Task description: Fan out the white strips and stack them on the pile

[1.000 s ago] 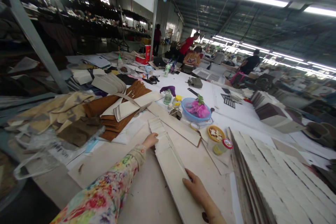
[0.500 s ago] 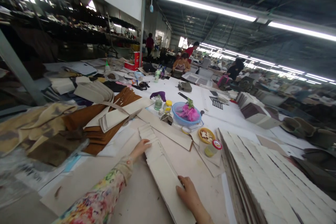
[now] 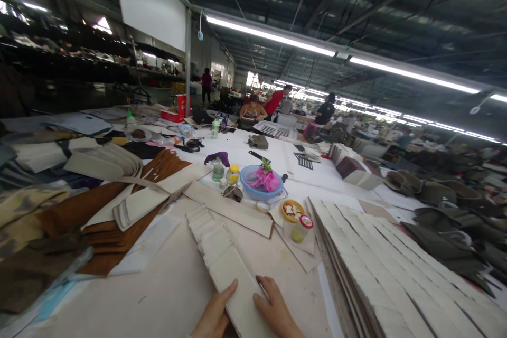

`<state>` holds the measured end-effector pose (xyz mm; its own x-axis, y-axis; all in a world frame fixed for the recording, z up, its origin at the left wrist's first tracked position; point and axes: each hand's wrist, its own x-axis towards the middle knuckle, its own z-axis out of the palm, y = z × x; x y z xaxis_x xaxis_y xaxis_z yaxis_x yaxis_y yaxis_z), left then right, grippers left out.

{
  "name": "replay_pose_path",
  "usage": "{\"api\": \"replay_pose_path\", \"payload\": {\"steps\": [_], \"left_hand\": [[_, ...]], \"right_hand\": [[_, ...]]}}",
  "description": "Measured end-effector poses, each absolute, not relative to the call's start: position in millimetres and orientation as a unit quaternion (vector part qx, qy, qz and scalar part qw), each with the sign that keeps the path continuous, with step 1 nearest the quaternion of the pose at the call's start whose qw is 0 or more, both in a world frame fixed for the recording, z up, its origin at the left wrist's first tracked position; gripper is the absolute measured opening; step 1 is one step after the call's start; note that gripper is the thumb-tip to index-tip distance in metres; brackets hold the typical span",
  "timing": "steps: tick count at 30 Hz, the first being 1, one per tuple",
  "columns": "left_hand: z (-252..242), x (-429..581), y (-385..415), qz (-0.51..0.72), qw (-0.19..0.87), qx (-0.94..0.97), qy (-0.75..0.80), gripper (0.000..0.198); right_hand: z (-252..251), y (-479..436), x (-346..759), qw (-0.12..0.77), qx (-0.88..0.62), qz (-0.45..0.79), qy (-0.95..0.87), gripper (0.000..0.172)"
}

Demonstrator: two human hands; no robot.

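A stack of long cream strips (image 3: pixel 222 253), overlapping in steps toward its far end, lies slantwise in front of me; whether they are fabric or leather I cannot make out. My left hand (image 3: pixel 216 309) grips its left edge near the close end, thumb on top and the other fingers hidden beneath. Opposite, my right hand (image 3: pixel 275 306) is closed around the right edge, its fingertips at the side of the stack. A flat cream strip (image 3: pixel 229 208) lies across the table just beyond the stack's far end.
At right stand large layered stacks of cream strips (image 3: pixel 380 253). Brown pieces (image 3: pixel 106 245) are piled at left. Beyond the strips are a blue basin (image 3: pixel 245 185), a yellow bowl (image 3: pixel 292 210), a red-lidded jar (image 3: pixel 302 228) and a yellow-lidded jar (image 3: pixel 233 174). A co-worker (image 3: pixel 252 111) sits across the table.
My left hand has moved from the stack's far end back to its near left edge. My right hand stays on the right edge. The camera view has turned to the right.
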<state>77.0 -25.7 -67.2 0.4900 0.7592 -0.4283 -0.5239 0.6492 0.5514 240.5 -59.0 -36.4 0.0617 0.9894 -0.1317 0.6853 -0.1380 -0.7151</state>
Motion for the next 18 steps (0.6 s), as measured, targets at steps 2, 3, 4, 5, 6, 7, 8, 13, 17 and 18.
{"api": "replay_pose_path", "payload": {"steps": [2, 3, 4, 5, 6, 7, 8, 13, 17, 18], "left_hand": [[-63, 76, -23, 0.362, 0.857, 0.174, 0.322, 0.064], [-60, 76, -23, 0.353, 0.863, 0.174, 0.318, 0.068], [-56, 75, -23, 0.343, 0.867, 0.174, 0.316, 0.073], [-53, 75, -24, 0.331, 0.872, 0.172, 0.317, 0.077], [-50, 75, -26, 0.317, 0.876, 0.172, 0.32, 0.081], [-47, 75, -28, 0.302, 0.879, 0.173, 0.325, 0.085], [-45, 76, -29, 0.288, 0.88, 0.178, 0.332, 0.087], [-48, 77, -27, 0.295, 0.827, 0.275, 0.392, 0.089], [-59, 72, -22, 0.34, 0.749, 0.392, 0.412, 0.096], [-61, 70, -22, 0.348, 0.734, 0.413, 0.41, 0.098]], "right_hand": [[-24, -59, 240, 0.258, -0.677, 0.326, -0.607, 0.054], [-18, -58, 239, 0.259, -0.671, 0.338, -0.607, 0.057], [-13, -58, 238, 0.255, -0.665, 0.35, -0.608, 0.058], [-10, -59, 237, 0.25, -0.662, 0.358, -0.609, 0.059], [-7, -59, 235, 0.244, -0.661, 0.361, -0.611, 0.059], [-6, -60, 232, 0.236, -0.663, 0.36, -0.612, 0.059], [-7, -61, 230, 0.23, -0.666, 0.353, -0.616, 0.059], [-13, -66, 220, 0.198, -0.676, 0.309, -0.639, 0.055], [-4, -68, 215, 0.182, -0.68, 0.286, -0.651, 0.056], [0, -68, 214, 0.174, -0.682, 0.284, -0.652, 0.057]]}}
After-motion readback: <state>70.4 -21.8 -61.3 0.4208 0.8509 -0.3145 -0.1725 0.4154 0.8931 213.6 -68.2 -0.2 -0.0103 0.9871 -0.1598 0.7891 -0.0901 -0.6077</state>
